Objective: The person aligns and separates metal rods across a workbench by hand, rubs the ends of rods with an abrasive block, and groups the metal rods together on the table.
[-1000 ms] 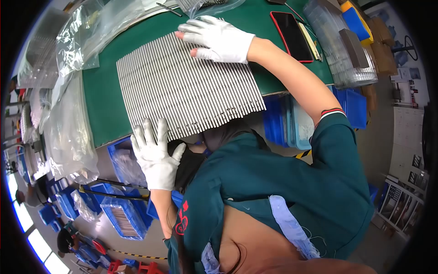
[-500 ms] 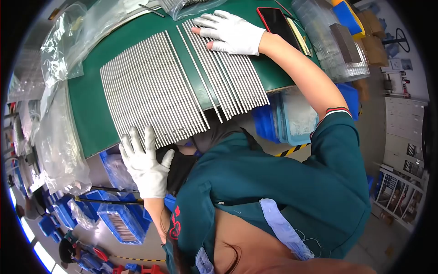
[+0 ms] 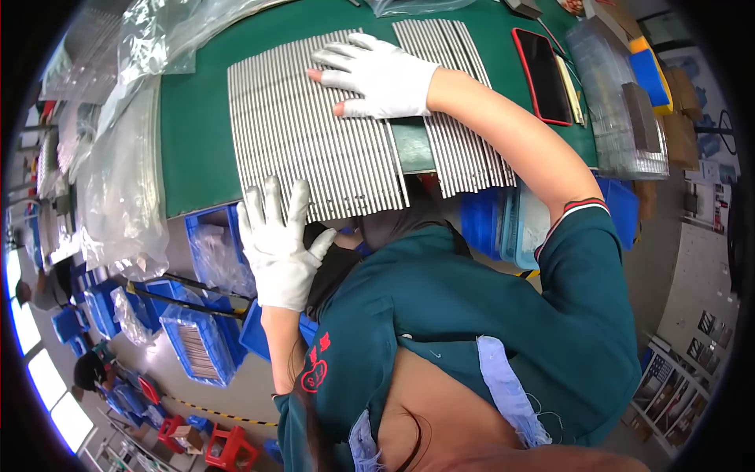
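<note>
A broad row of thin metal rods (image 3: 307,134) lies side by side on the green table, their near ends at its front edge. A narrower row of similar rods (image 3: 464,145) lies to the right, separated by a strip of bare green surface. My right hand (image 3: 381,76), in a white glove with two bare fingertips, lies open and flat over the right part of the broad row. My left hand (image 3: 279,244), also gloved, is open with fingers spread at the near left ends of that row, its fingertips against them.
A red-edged phone (image 3: 543,76) lies on the green table (image 3: 193,149) at the right, beside clear plastic trays (image 3: 602,102). Plastic bags (image 3: 122,181) hang over the left side. Blue bins (image 3: 197,346) stand below the table, and red stools (image 3: 230,448) are farther off.
My right hand has moved left from the narrower row onto the broad row. Several rods have shifted left to join the broad row. My left hand stays at its near ends, and the view has shifted.
</note>
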Demonstrator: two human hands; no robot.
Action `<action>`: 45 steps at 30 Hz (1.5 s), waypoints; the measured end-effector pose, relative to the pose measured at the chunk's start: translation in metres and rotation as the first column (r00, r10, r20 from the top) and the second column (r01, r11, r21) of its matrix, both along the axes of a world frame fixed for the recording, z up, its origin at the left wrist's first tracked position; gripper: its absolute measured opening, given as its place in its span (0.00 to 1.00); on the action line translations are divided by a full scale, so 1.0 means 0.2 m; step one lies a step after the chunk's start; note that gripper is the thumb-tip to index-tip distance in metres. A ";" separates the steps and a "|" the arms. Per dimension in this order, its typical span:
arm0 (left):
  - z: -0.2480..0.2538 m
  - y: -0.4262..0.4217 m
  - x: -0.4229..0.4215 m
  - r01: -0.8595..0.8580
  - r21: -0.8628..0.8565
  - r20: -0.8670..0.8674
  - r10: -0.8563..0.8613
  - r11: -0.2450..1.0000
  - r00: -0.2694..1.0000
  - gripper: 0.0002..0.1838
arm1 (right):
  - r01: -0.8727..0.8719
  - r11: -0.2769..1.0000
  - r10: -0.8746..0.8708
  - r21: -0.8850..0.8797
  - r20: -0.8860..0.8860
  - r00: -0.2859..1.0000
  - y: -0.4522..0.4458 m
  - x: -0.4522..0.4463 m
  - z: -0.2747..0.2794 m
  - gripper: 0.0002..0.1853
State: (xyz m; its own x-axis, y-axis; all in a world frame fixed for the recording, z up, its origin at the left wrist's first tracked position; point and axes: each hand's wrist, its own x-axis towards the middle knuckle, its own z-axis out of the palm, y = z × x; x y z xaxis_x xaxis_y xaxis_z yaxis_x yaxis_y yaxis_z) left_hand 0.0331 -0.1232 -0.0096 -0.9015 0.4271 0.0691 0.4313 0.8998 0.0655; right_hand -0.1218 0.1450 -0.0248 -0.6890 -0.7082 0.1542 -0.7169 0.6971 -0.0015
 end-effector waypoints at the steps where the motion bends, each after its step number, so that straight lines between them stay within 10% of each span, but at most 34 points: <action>1: -0.01 -0.01 0.00 -0.001 0.011 -0.001 0.001 1.000 1.000 0.46 | -0.002 1.000 0.003 0.022 -0.014 1.000 0.01 0.00 0.00 0.37; 27: 0.05 -0.32 0.04 -0.140 0.080 -0.023 0.142 0.987 0.990 0.49 | -0.115 0.991 0.112 0.072 0.043 0.993 0.03 0.17 0.11 0.33; 45: 0.13 0.19 -0.05 0.397 0.323 0.050 -0.435 0.859 0.899 0.38 | 0.020 0.999 -0.010 -0.031 0.293 0.956 0.16 0.81 0.21 0.39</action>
State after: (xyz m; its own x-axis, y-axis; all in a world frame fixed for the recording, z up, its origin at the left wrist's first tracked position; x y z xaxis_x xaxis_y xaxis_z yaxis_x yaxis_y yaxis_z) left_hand 0.0239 -0.0861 0.0162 -0.6536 0.7400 0.1586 0.7333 0.5675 0.3744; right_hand 0.0404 0.1776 0.0172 -0.7179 -0.6954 -0.0327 -0.6710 0.7037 -0.2335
